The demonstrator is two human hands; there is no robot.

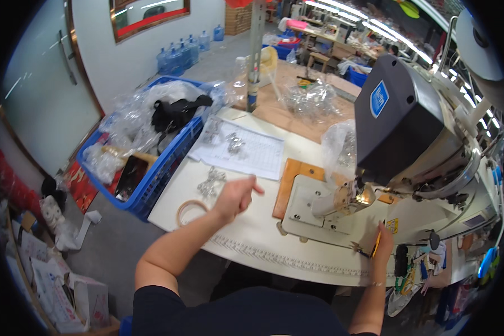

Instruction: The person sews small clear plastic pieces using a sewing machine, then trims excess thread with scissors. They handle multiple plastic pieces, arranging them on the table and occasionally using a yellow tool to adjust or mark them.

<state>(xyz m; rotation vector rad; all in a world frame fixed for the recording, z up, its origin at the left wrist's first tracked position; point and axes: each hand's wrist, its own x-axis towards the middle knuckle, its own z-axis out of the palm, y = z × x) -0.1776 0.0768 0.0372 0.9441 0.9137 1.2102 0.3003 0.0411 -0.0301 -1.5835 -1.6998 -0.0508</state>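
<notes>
My left hand (235,199) hovers over the white sewing machine table (246,241), index finger stretched out and the other fingers loosely curled, with nothing visible in it. Beside that wrist lies a roll of tape (179,214). A small heap of shiny silvery pieces (211,182) is just beyond it, and more silvery pieces (235,143) rest on a printed sheet (263,157). At the right, my right hand (383,246) is closed on yellow-handled thread snips (376,244), their dark tips pointing left. The sewing machine (403,129) stands between and beyond my hands.
A blue plastic basket (168,162) full of clear bags and black cloth adjoins the table's left edge. A wooden board (288,187) borders the machine's metal plate. Clear plastic bags (313,101) lie farther back. Tools (409,274) hang at the right edge. A metal post (255,56) rises behind.
</notes>
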